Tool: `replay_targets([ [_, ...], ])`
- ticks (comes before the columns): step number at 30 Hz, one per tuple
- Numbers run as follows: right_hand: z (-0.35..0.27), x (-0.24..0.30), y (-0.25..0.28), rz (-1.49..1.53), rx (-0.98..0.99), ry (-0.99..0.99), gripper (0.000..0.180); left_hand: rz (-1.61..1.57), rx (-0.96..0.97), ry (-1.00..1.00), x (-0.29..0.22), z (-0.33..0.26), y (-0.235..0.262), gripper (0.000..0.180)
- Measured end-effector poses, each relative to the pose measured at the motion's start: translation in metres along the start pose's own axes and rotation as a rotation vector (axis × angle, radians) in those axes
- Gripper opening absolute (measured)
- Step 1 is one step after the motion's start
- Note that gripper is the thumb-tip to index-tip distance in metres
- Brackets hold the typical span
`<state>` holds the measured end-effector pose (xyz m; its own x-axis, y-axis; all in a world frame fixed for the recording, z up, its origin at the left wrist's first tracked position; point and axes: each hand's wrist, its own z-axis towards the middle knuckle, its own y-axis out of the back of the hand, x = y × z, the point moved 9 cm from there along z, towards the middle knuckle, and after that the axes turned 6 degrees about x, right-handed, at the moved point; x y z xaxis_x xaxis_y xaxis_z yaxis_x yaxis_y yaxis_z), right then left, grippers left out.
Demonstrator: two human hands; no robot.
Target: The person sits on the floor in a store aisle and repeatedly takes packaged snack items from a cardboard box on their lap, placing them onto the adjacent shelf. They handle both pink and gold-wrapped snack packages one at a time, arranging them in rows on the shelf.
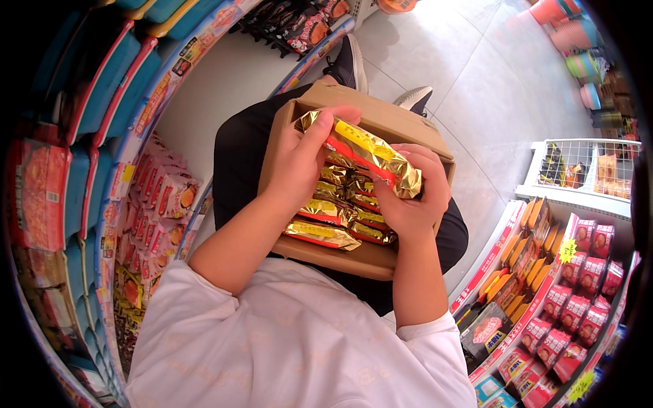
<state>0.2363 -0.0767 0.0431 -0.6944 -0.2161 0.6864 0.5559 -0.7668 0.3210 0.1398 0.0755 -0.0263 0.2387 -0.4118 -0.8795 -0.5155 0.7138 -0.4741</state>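
Both of my hands grip a long gold and red foil snack packet (371,151), lifted above an open cardboard box (381,109) on my lap. My left hand (307,153) is closed round its left end, thumb on top. At the right end, my right hand (420,187) is closed on it with the fingers over the far side. Inside the box, several similar gold and red packets (323,233) lie in two columns. The held packet and my hands hide the far part of the box's inside.
Shelves with pink snack packets (163,197) and blue bins (126,88) stand close on my left. On the right are racks of red-labelled cups (575,309) and a white wire basket (585,166). Stacked colourful tubs (568,34) stand far right on the grey tiled floor (469,75).
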Motion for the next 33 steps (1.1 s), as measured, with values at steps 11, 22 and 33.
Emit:
replay_targets([
  [11, 0.004, 0.003, -0.015, 0.181, 0.242, -0.053, 0.048, -0.079, -0.103, 0.035, 0.005, 0.003, 0.013, 0.056],
  [22, 0.004, 0.005, -0.022, 0.536, 0.449, -0.098, 0.044, -0.03, 0.019, 0.058, 0.01, 0.006, 0.008, 0.059],
  [33, -0.001, -0.002, -0.03, 0.568, 0.563, -0.09, 0.024, 0.039, 0.05, 0.046, 0.007, 0.007, 0.008, 0.063],
])
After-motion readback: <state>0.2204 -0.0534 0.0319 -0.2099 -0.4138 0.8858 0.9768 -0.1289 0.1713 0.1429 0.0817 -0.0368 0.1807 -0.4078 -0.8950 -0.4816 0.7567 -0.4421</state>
